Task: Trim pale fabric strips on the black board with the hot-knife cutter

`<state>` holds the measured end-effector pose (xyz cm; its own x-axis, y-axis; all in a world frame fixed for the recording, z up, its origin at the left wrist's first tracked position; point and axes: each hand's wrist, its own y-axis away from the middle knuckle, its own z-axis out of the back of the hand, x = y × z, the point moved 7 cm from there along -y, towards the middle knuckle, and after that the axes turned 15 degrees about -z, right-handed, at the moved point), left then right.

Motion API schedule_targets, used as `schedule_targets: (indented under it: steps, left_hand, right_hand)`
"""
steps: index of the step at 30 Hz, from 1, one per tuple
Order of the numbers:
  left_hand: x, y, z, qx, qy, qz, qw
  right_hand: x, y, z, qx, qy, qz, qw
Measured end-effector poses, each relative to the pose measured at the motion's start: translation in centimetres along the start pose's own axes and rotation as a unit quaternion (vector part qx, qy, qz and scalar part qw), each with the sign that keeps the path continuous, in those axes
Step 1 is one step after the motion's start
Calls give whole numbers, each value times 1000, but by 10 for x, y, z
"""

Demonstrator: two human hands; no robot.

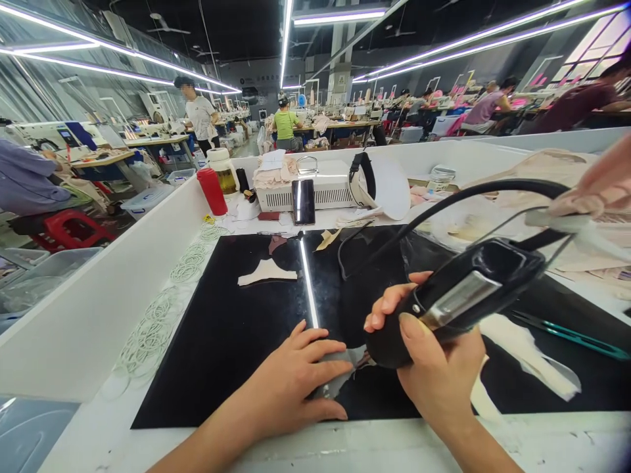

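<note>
My right hand [434,358] is wrapped round a black corded hand tool [468,289] with a shiny metal face, its rounded nose pressed down near a small grey fabric piece [345,368]. My left hand [290,384] lies flat with fingers spread, pinning that fabric to the glossy black mat [231,328]. The tool's black cord [473,194] arcs up and back to the right. A cream fabric piece [269,272] lies alone further back on the mat.
White partition wall [98,289] along the left, with white elastic rings [158,315] beside the mat. Behind: white box unit [320,187], dark phone [303,202], red bottle [211,190]. Teal tweezers [572,335] and cream fabric [532,358] lie right. Another person's hand [599,184] at the right edge; workers at distant tables.
</note>
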<state>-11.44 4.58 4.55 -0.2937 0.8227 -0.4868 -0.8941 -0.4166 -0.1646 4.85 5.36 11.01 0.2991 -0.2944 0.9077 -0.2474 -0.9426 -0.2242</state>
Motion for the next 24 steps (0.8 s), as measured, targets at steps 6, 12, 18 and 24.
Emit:
schedule_targets:
  steps: [6, 12, 18, 24]
  left_hand:
    - [1, 0, -1, 23, -14, 10, 1000]
    - [1, -1, -1, 41, -19, 20, 999]
    - [1, 0, -1, 43, -14, 22, 999]
    - [3, 1, -2, 31, -11, 15, 999]
  right_hand:
    - [7, -8, 16, -38, -6, 38, 999]
    - [5, -9, 16, -36, 14, 45, 998]
    - [7, -15, 20, -50, 17, 36, 998]
    - [10, -19, 31, -82, 3, 50, 995]
